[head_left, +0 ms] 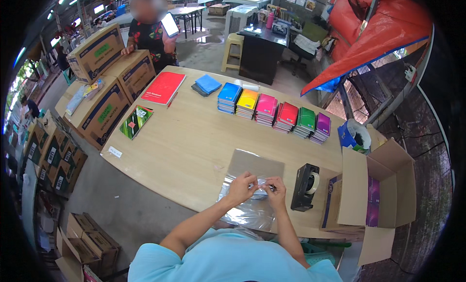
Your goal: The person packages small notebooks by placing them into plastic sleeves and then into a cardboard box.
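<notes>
My left hand (241, 189) and my right hand (275, 191) meet over the near edge of the table, fingertips pinched close together. Between them is a piece of clear plastic film (262, 181); its exact shape is too small to tell. Beneath both hands lies a stack of clear plastic bags (248, 216), shiny and wrinkled, with a flat brownish-grey upper part (255, 162). A small bluish patch shows under the fingers, mostly hidden. Just right of my right hand stands a black tape dispenser (303, 189) with a roll of tape.
Stacks of coloured notebooks (286, 117) line the table's far right. An open carton (353, 190) stands at right. A red notebook (164, 87), green-black booklet (136, 122) and blue cloth (208, 84) lie left. Beyond stacked cartons (109, 100), a person (155, 44) holds a phone.
</notes>
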